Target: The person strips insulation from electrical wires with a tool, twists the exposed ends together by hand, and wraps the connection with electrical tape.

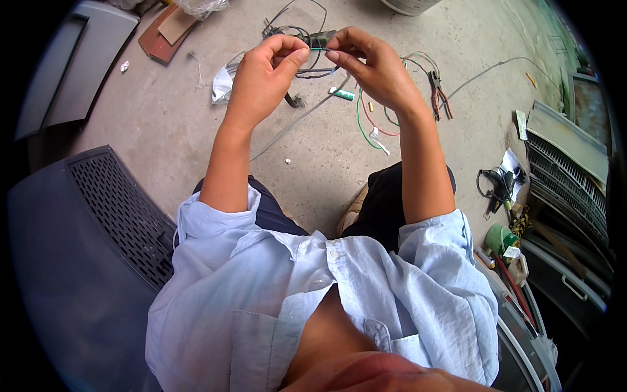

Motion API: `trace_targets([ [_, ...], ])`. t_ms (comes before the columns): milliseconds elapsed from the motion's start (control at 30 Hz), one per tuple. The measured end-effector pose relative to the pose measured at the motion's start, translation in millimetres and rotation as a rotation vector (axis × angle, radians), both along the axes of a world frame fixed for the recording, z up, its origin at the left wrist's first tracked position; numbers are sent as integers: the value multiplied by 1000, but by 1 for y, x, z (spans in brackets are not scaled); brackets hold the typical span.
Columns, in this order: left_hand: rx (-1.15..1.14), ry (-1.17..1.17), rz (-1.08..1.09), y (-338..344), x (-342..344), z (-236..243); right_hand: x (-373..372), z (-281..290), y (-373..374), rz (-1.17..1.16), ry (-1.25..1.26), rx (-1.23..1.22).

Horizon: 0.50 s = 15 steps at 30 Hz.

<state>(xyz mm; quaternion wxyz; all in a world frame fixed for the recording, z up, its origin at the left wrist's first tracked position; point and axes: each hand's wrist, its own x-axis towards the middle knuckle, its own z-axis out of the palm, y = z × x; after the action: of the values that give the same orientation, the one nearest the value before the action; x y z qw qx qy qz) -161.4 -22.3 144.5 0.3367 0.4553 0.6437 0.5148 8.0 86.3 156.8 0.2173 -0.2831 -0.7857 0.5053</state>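
In front of me, both hands are raised and close together over the concrete floor. My left hand (258, 80) pinches one side of a thin wire (317, 49) between thumb and forefinger; a short teal stretch of it shows in the gap. The fingertips of my right hand (379, 70) close on its other side, where it looks dark. Black cables (302, 31) lie looped beyond my fingers, partly hidden by them. To the right of my right hand lie pliers with red handles (439, 98). Loose red and green wires (359, 121) curl on the floor beneath that hand.
A small green-and-white stick-shaped item (341, 93) and a white plastic scrap (223, 86) lie on the floor. A dark perforated panel (121, 202) stands at my left. On the right are a black clip-like tool (501, 186), a green can (499, 240) and stacked slatted panels (565, 166).
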Motion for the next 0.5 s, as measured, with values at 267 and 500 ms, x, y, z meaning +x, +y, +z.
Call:
trace_targets([
  [267, -25, 9, -8, -2, -4, 6, 0, 5, -1, -34, -44, -15],
  [500, -37, 57, -47, -7, -3, 10, 0, 2, -3, -14, -67, -23],
])
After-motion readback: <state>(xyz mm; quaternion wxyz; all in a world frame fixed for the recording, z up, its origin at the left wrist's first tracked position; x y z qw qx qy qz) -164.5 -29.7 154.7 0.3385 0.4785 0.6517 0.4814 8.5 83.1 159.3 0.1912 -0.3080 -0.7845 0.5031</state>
